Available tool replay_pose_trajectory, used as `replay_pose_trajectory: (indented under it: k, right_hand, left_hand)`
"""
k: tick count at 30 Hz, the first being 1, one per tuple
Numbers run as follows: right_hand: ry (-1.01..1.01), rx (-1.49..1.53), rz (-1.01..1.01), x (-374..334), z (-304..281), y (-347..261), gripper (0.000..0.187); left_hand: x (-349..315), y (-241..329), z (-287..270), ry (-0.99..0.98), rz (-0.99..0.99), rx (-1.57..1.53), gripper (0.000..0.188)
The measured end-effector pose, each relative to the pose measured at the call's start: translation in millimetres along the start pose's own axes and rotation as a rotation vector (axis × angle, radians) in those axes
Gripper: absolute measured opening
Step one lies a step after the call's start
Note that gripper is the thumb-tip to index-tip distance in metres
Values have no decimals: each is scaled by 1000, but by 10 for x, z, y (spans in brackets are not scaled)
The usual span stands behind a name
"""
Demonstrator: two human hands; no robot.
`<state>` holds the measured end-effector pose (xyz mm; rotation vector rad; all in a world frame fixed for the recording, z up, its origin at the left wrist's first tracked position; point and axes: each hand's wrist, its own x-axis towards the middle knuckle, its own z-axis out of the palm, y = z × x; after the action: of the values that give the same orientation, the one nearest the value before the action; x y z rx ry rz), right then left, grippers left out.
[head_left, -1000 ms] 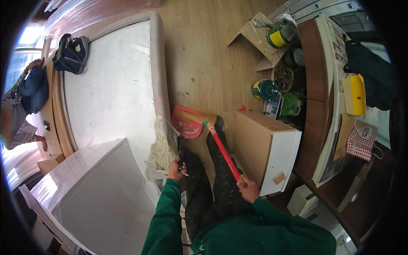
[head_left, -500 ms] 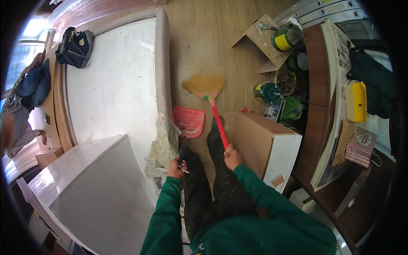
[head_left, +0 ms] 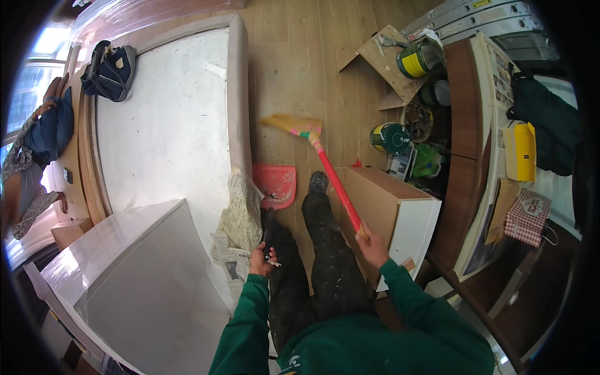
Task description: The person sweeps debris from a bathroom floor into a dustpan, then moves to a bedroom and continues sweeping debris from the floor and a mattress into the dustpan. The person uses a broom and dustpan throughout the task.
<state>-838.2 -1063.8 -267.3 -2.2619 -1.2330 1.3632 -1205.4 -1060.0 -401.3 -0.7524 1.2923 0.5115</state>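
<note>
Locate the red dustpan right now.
In the head view, the red dustpan is slightly left of centre, between the newspaper and the dark shoe.

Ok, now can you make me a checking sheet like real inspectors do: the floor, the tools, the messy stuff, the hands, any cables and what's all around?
Surface: wood-plank floor, light brown.
Job's things: red-handled broom, straw-coloured bristles blurred; red dustpan, pale specks on it, ahead of the left leg.
Clutter: newspaper left of the left leg; green and yellow cans on the right.
Hands: left hand closed on the dustpan's dark handle; right hand closed on the broom's handle.
Cables: nothing seen.
Surroundings: another person at far left; metal ladder at upper right.
</note>
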Motion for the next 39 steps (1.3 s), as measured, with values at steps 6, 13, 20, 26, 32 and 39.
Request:
replay_pose_trajectory:
  k: [6,13,20,26,32,39]
  right_hand:
    - [-94,-102,173,811,774,-105,53]
    - [-259,40,242,-589,607,98,53]
    - [-243,552,537,-1010,-386,-301,45]
    - [-206,799,464,-782,-739,-586,43]
    - [-176,1080,394,-713,-1019,-666,52]
    - [-119,1218,279,-573,-1399,-837,36]
  left_hand:
    - [156,68,-72,-19,-87,-122,17]
    - [92,23,-81,-30,-127,120,21]
    - [-54,-92,167,-87,-178,131,25]
    - [-210,-302,787,-196,-77,235,18]
    - [-512,-328,1521,-281,-39,383,9]
    - [-1359,-269,2364,-305,118,549,9]
